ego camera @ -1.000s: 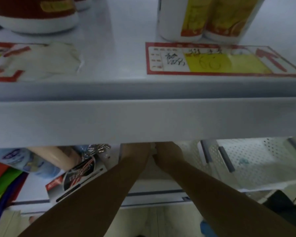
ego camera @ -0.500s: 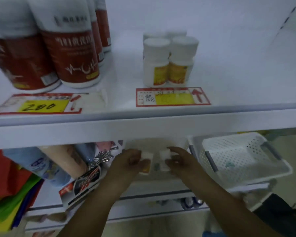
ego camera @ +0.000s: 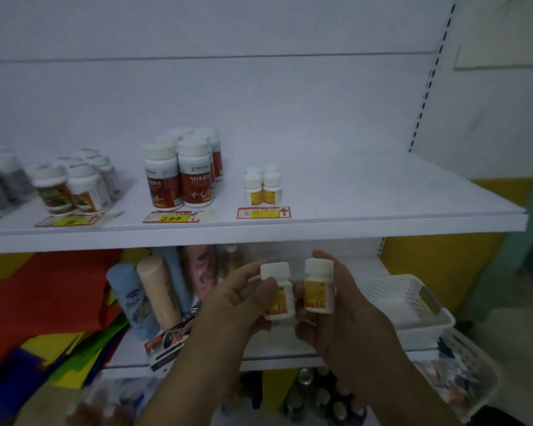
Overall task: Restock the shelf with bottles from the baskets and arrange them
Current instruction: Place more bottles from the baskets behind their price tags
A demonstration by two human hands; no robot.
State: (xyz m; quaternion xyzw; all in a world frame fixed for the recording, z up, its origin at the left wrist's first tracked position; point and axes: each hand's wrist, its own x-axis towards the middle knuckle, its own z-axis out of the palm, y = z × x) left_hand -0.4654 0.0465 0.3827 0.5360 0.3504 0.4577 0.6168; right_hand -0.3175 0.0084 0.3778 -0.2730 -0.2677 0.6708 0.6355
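Now the left hand (ego camera: 243, 295) holds one small bottle (ego camera: 278, 292) and the right hand (ego camera: 345, 305) holds another bottle (ego camera: 319, 285), fingers wrapped round each, below the shelf (ego camera: 382, 210). Four like them (ego camera: 262, 186) already stand up there. These two must go next.

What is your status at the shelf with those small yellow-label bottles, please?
Left hand holds left bottle, right hand holds right bottle, both yellow-label, upright. Matching bottles on upper shelf. Path up looks unobstructed.
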